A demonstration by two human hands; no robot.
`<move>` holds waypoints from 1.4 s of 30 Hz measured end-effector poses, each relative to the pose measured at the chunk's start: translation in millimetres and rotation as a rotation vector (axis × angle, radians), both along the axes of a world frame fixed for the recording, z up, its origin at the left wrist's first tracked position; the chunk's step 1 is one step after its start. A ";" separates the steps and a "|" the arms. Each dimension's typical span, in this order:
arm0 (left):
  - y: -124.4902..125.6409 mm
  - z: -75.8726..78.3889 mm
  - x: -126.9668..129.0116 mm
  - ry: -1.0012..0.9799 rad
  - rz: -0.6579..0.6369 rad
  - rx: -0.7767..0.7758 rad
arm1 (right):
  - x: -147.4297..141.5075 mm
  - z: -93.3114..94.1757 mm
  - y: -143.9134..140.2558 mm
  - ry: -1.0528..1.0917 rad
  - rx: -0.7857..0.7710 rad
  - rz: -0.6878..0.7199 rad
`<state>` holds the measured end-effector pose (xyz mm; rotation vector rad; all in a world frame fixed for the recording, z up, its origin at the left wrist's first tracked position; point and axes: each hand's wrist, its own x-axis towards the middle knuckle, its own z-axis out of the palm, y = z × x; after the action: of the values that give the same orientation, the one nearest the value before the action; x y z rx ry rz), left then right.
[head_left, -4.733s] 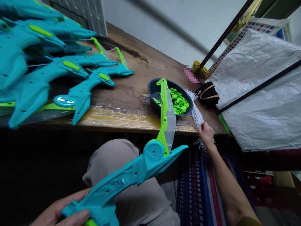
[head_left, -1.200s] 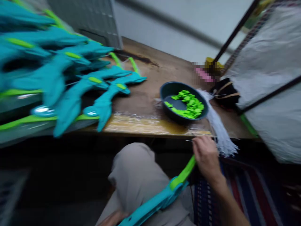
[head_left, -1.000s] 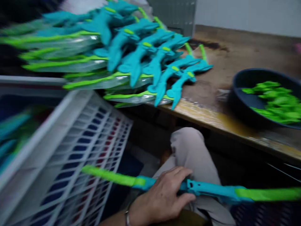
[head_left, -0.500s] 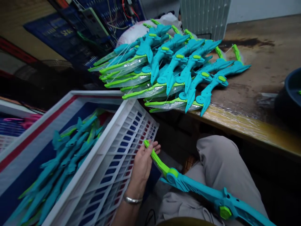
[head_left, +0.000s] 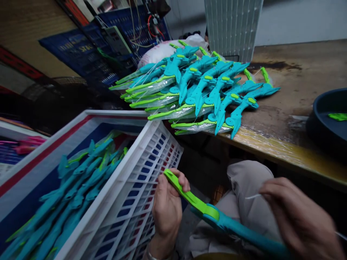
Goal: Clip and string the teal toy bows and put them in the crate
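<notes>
A teal toy bow point(head_left: 238, 231) with a lime-green limb lies across my lap, its far end running out of view at the bottom. My left hand point(head_left: 168, 209) is closed around the tip of the green limb, beside the crate wall. To the right, my right hand point(head_left: 300, 216) is blurred, its thumb and fingers pinched on a thin white string point(head_left: 253, 196). The string's short end sticks out toward the bow, and another stretch shows past the hand at the right edge. Whether the string is joined to the bow is hidden.
A white plastic crate point(head_left: 108, 202) at left holds several teal toy bows point(head_left: 73, 191). More assembled bows point(head_left: 200, 90) are piled on the wooden table point(head_left: 282, 94), some in clear wrapping. A dark round basin point(head_left: 317, 115) with a green piece stands at right.
My right hand has come into view from the right with the string. My left hand has turned its palm more upward, still holding the limb tip. The camera view has shifted slightly.
</notes>
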<state>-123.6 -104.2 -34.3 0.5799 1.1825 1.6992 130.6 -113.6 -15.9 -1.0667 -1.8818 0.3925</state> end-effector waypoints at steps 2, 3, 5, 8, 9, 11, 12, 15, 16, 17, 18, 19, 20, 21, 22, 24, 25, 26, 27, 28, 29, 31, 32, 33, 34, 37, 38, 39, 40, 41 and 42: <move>-4.9 9.7 8.2 -0.005 -0.035 0.064 | -39.0 8.7 12.5 0.057 0.016 0.185; -7.2 13.6 11.3 -0.013 -0.044 0.092 | -57.8 13.4 17.3 0.088 0.018 0.258; -11.3 18.8 14.8 -0.057 -0.052 0.130 | -88.6 22.1 23.7 0.135 0.001 0.330; -16.8 19.7 13.8 -0.189 -0.074 0.137 | -113.5 29.9 26.9 0.138 -0.046 0.358; -18.8 18.7 12.4 -0.233 -0.080 0.134 | -117.6 30.7 26.9 0.134 -0.060 0.368; -22.6 16.2 9.5 -0.292 -0.085 0.132 | -123.3 30.0 26.2 0.132 -0.078 0.385; -24.2 15.2 8.3 -0.306 -0.084 0.135 | -125.8 28.9 25.6 0.136 -0.091 0.389; -27.1 13.8 5.9 -0.341 -0.093 0.146 | -133.9 24.5 23.3 0.170 -0.131 0.367; -27.3 13.8 5.5 -0.354 -0.100 0.150 | -136.5 23.4 22.7 0.179 -0.136 0.358; -27.2 14.0 5.2 -0.364 -0.103 0.152 | -138.7 22.6 22.3 0.186 -0.137 0.354; -27.1 14.2 5.0 -0.369 -0.103 0.151 | -140.5 22.2 22.0 0.192 -0.134 0.354; -27.1 14.3 4.9 -0.370 -0.103 0.150 | -141.6 22.1 21.8 0.195 -0.132 0.356; -27.3 14.2 4.7 -0.367 -0.102 0.147 | -142.3 22.2 21.8 0.194 -0.133 0.359; -27.8 13.9 4.4 -0.364 -0.103 0.140 | -142.5 22.4 21.7 0.193 -0.134 0.359; -28.6 13.4 4.1 -0.365 -0.107 0.132 | -142.4 22.7 21.6 0.191 -0.135 0.362; -30.6 11.8 3.3 -0.371 -0.112 0.114 | -142.0 22.9 21.3 0.187 -0.134 0.369; -31.7 11.0 2.9 -0.372 -0.107 0.106 | -142.1 22.8 21.1 0.184 -0.138 0.373; -32.5 10.2 2.5 -0.370 -0.097 0.097 | -142.3 22.4 20.8 0.184 -0.139 0.376; -33.1 9.5 2.2 -0.364 -0.087 0.090 | -142.8 21.9 20.6 0.184 -0.145 0.377; -33.3 9.1 2.0 -0.357 -0.078 0.087 | -143.6 21.3 20.6 0.187 -0.149 0.375; -33.2 8.9 1.9 -0.353 -0.074 0.086 | -144.4 20.7 20.6 0.193 -0.151 0.370; -32.2 8.7 1.9 -0.357 -0.074 0.086 | -146.0 19.5 21.1 0.209 -0.144 0.366; -31.6 8.6 1.9 -0.362 -0.075 0.087 | -146.5 19.0 21.4 0.219 -0.134 0.364; -30.9 8.3 2.0 -0.368 -0.074 0.087 | -146.8 18.6 21.8 0.226 -0.123 0.362; -30.4 8.0 2.0 -0.373 -0.073 0.087 | -146.8 18.3 22.1 0.229 -0.113 0.363; -29.5 6.5 1.7 -0.375 -0.073 0.089 | -146.1 17.7 22.9 0.233 -0.097 0.367; -29.3 6.2 1.6 -0.374 -0.066 0.089 | -146.0 17.5 23.1 0.231 -0.099 0.372; -29.0 6.2 1.7 -0.371 -0.055 0.089 | -145.9 17.3 23.2 0.231 -0.099 0.379; -28.6 6.5 2.0 -0.365 -0.043 0.084 | -146.1 17.2 23.3 0.229 -0.105 0.387; -28.0 7.1 2.3 -0.359 -0.035 0.077 | -146.3 17.2 23.4 0.224 -0.113 0.395; -27.3 8.0 2.9 -0.356 -0.035 0.067 | -146.6 17.3 23.5 0.220 -0.118 0.401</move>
<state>-120.7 -131.5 -26.3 0.3170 0.8598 1.7307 -16.0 -90.1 1.4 -0.6815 -1.8847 0.8260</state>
